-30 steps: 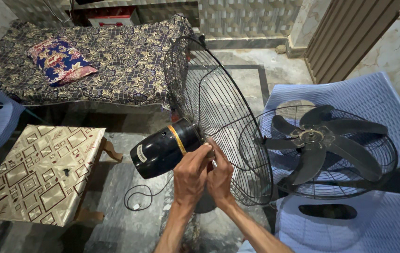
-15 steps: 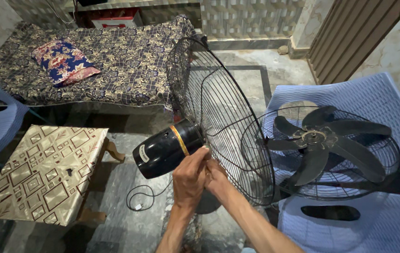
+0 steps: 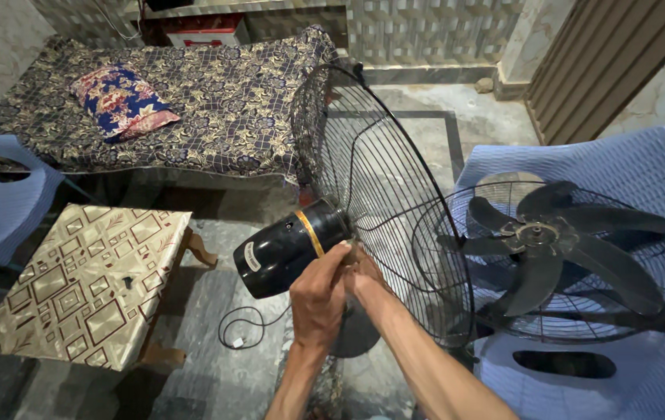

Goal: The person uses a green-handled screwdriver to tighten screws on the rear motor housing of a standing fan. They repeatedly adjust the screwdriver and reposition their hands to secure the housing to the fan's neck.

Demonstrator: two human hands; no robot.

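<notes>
Both my hands have closed in at the motor's neck since a second ago: left hand (image 3: pixel 318 292) cupping the black motor (image 3: pixel 289 246), right hand (image 3: pixel 365 274) fingers curled at the rear guard (image 3: pixel 375 194) hub just beyond. Motor tilted slightly; fastening work continues.

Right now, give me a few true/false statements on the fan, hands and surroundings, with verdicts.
1. Both hands, left hand and right hand, are at the fan motor where it meets the rear grille. True.
2. The fan blade is mounted on the motor. False: it lies in the front grille on a blue plastic chair.
3. The small table has a patterned cover. True.
4. The pillow lies on the floor. False: it is on the bed.
</notes>
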